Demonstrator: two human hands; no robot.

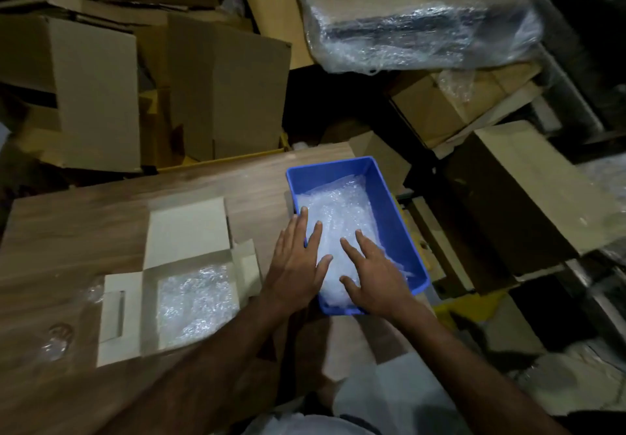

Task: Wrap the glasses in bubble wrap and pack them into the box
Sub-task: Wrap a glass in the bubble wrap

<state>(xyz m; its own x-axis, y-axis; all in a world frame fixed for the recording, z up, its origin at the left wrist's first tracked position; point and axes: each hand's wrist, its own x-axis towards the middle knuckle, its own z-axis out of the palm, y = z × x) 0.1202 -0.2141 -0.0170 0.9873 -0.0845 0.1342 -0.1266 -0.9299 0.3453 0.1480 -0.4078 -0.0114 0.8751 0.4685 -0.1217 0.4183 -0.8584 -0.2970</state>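
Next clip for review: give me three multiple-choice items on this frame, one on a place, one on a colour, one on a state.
1. Where does the open white box lie?
A. left of the bin
B. inside the bin
C. on the floor

2. What colour is the bin?
A. red
B. blue
C. green

3. How are the hands?
A. both flat on the bubble wrap in the bin
B. both gripping the box
C. one lifting a glass

Answers:
1 A, the box sits on the table to the bin's left.
2 B, its walls are blue.
3 A, the left hand and right hand lie with straight fingers on the wrap.
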